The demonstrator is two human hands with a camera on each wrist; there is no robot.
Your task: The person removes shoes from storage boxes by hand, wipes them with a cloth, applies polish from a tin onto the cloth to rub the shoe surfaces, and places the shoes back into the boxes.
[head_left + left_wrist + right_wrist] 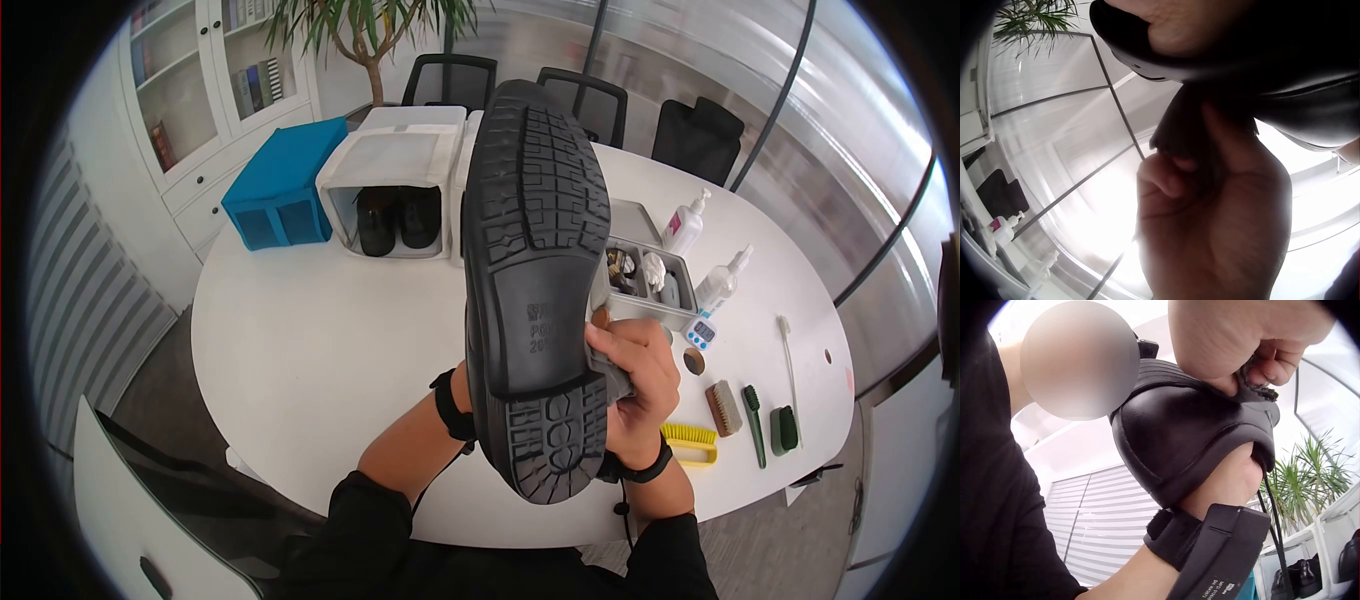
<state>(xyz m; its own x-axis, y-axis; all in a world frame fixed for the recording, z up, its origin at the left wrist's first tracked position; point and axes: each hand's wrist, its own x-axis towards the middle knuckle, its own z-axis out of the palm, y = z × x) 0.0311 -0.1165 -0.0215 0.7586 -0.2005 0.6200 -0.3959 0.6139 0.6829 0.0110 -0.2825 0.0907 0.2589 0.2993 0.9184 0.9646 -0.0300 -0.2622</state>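
Note:
A black shoe [540, 330] is held up with its treaded sole facing the head view. My left hand [1191, 28] grips it near the opening; in the head view the shoe hides that hand, leaving the forearm visible. Beside the heel, my right hand [640, 385] pinches a dark grey cloth [618, 380] against the shoe's side. The right wrist view shows the curled fingers of my right hand [1241, 344] on the cloth over the black leather [1172, 425], with my left hand [1244, 475] reaching into the shoe below.
On the white table [270, 350] stand a blue box [285, 180], a white box [400, 150] holding dark shoes, a compartment tray [650, 295], two pump bottles [685, 225], a timer [700, 333] and several brushes, including a yellow one [692, 445]. Chairs stand behind.

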